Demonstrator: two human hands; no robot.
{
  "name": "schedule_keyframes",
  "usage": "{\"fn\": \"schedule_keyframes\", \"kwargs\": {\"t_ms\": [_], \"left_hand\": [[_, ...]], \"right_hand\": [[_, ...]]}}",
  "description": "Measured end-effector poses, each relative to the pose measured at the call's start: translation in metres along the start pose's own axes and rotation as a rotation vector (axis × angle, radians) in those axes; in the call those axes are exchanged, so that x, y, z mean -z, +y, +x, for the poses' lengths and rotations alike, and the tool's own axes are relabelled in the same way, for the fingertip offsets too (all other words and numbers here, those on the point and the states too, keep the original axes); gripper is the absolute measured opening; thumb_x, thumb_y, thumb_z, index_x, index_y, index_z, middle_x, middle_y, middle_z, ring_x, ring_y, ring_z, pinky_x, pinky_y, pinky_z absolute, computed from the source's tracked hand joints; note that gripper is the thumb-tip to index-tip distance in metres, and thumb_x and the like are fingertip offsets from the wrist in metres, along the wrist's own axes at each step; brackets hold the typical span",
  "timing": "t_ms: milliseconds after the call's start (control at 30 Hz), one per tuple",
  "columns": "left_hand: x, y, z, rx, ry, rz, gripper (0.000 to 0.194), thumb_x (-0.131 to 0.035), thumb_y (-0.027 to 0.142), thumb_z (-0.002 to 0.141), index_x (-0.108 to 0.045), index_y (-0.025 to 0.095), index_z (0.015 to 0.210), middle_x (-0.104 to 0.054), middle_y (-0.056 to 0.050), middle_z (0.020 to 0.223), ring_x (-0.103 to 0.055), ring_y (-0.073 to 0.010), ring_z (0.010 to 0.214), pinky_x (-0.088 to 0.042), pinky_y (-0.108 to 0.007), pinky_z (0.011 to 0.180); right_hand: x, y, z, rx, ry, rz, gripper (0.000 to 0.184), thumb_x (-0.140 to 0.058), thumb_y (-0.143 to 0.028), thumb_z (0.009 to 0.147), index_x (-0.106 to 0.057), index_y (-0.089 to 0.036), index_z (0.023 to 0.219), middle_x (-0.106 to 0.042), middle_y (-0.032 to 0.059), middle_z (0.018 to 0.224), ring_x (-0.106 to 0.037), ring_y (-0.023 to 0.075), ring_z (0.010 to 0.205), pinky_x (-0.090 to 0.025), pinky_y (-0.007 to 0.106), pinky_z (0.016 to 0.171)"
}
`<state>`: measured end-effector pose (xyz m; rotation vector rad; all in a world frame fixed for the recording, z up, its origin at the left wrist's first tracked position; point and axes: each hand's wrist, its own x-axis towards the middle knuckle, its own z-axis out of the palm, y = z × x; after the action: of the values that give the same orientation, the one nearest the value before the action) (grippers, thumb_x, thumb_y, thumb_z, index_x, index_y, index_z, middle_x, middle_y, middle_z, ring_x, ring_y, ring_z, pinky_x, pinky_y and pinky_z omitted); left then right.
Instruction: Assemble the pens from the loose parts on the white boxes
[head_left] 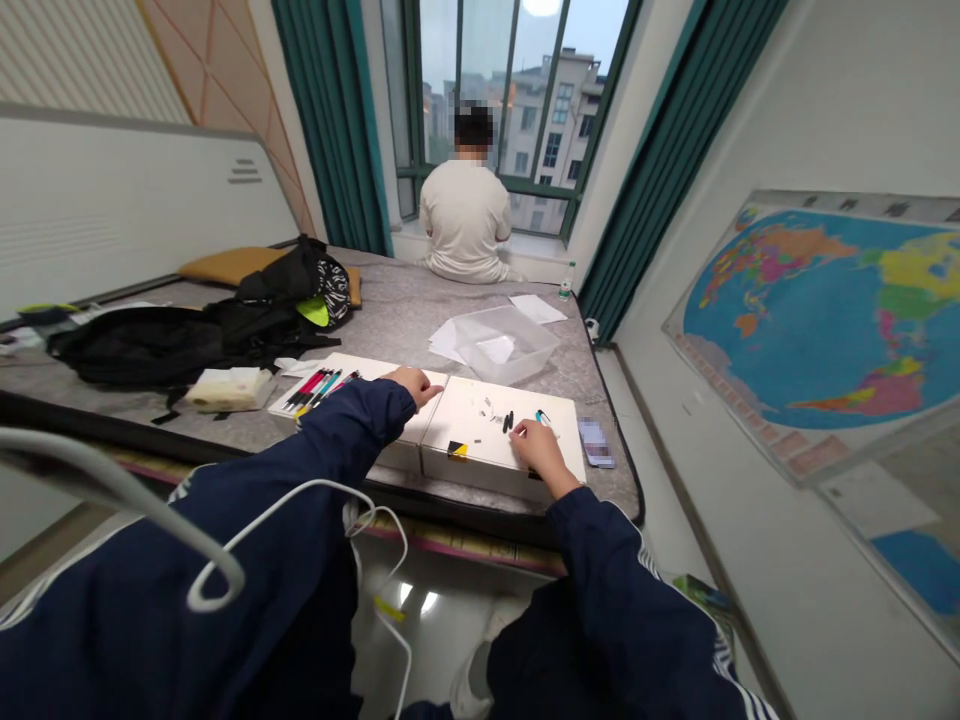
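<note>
Two white boxes stand side by side on the bed before me. My left hand [417, 384] is over the left white box [386, 369], close to the seam, fingers apart and nothing visible in them. Over the right white box [465, 400], my right hand [540, 448] has its fingers bent together; whatever they hold is too small to make out. Just beyond its fingertips lie small black pen parts [508, 421] and tiny loose pieces [487, 408]. A blue-and-white pen part [542, 416] lies behind that hand. Several coloured pens [315, 386] rest in a row left of my left forearm.
A clear plastic bin [506, 345] and white papers [538, 308] lie behind the boxes. A phone [596, 443] is at the right, a tissue pack [229, 388] and black bag [150, 340] at the left. A white cable [300, 487] crosses in front. A person [465, 215] sits by the window.
</note>
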<state>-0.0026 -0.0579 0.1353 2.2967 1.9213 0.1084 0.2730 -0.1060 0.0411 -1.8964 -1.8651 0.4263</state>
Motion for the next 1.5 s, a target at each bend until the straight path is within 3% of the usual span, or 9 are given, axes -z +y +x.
{"fn": "schedule_keyframes", "kwargs": {"t_ms": [267,433,533,700,933,1033,1200,1333,1500], "left_hand": [[-0.005,0.041,-0.012,0.023,-0.17,-0.206,0.033,-0.047,0.03,0.076,-0.071,0.013,0.061,-0.069,-0.007,0.059,-0.063,-0.0142,0.057,-0.048,-0.022,0.059],[-0.006,0.055,-0.02,0.004,-0.232,-0.24,0.038,-0.042,0.03,0.077,-0.071,0.012,0.06,-0.069,-0.009,0.058,-0.063,-0.0154,0.055,-0.048,-0.022,0.058],[-0.001,0.061,-0.026,0.002,-0.165,-0.214,0.038,-0.044,0.032,0.077,-0.071,0.009,0.064,-0.068,-0.011,0.058,-0.064,-0.0179,0.058,-0.048,-0.024,0.062],[-0.003,0.065,-0.03,0.011,-0.074,-0.164,0.039,-0.043,0.035,0.078,-0.072,0.011,0.068,-0.069,-0.011,0.062,-0.065,-0.0209,0.065,-0.048,-0.028,0.067],[-0.036,0.055,-0.036,-0.191,-0.275,-0.092,0.028,-0.051,0.031,0.075,-0.073,0.016,0.068,-0.07,-0.009,0.067,-0.065,-0.0193,0.069,-0.049,-0.025,0.064],[-0.043,0.05,-0.034,-0.192,-0.34,-0.064,0.016,-0.061,0.022,0.068,-0.074,0.017,0.076,-0.071,-0.008,0.072,-0.065,-0.0196,0.077,-0.049,-0.024,0.071],[-0.036,0.042,-0.022,-0.1,-0.272,-0.049,0.03,-0.064,0.019,0.067,-0.072,0.019,0.096,-0.066,-0.013,0.107,-0.063,-0.0272,0.093,-0.049,-0.034,0.081],[-0.029,0.039,-0.022,-0.103,-0.212,-0.065,0.028,-0.061,0.025,0.072,-0.071,0.023,0.098,-0.068,-0.009,0.104,-0.061,-0.0258,0.097,-0.048,-0.033,0.083],[-0.018,0.039,-0.03,-0.121,-0.062,-0.107,0.031,-0.054,0.033,0.077,-0.067,0.028,0.105,-0.068,-0.004,0.103,-0.061,-0.0237,0.097,-0.047,-0.032,0.084]], "right_hand": [[-0.027,0.001,-0.026,0.028,0.122,0.038,0.02,-0.049,-0.029,0.081,-0.067,-0.02,0.086,-0.067,0.0039,0.074,-0.058,0.0171,0.069,-0.037,0.025,0.062],[-0.021,0.009,-0.022,0.055,0.018,0.211,0.02,-0.049,-0.028,0.079,-0.067,-0.018,0.082,-0.066,0.0018,0.07,-0.057,0.0148,0.066,-0.039,0.023,0.062],[-0.019,0.011,-0.02,0.038,-0.033,0.285,0.023,-0.048,-0.03,0.079,-0.066,-0.016,0.083,-0.065,0.0014,0.066,-0.057,0.014,0.061,-0.041,0.023,0.06],[-0.024,0.011,-0.021,0.03,-0.008,0.301,0.025,-0.046,-0.032,0.079,-0.066,-0.017,0.081,-0.065,0.0009,0.065,-0.057,0.0141,0.061,-0.042,0.023,0.061],[-0.026,0.016,-0.019,0.063,0.049,0.209,0.026,-0.045,-0.032,0.08,-0.066,-0.017,0.081,-0.066,0.002,0.067,-0.058,0.0151,0.064,-0.04,0.023,0.06],[-0.024,0.015,-0.016,0.087,0.027,0.17,0.023,-0.047,-0.029,0.078,-0.067,-0.017,0.082,-0.065,0.0019,0.067,-0.058,0.0147,0.062,-0.04,0.023,0.06],[-0.025,-0.002,-0.01,0.224,0.043,0.094,0.024,-0.057,-0.026,0.075,-0.068,-0.016,0.093,-0.065,0.0041,0.079,-0.058,0.016,0.072,-0.042,0.025,0.071],[-0.035,-0.023,-0.007,0.35,0.008,0.039,0.022,-0.062,-0.027,0.076,-0.069,-0.018,0.095,-0.062,0.0058,0.088,-0.057,0.0171,0.083,-0.041,0.026,0.08],[-0.045,-0.036,-0.005,0.333,-0.024,-0.077,0.015,-0.057,-0.025,0.08,-0.07,-0.018,0.084,-0.06,0.0062,0.089,-0.055,0.0166,0.085,-0.038,0.025,0.08]]}}
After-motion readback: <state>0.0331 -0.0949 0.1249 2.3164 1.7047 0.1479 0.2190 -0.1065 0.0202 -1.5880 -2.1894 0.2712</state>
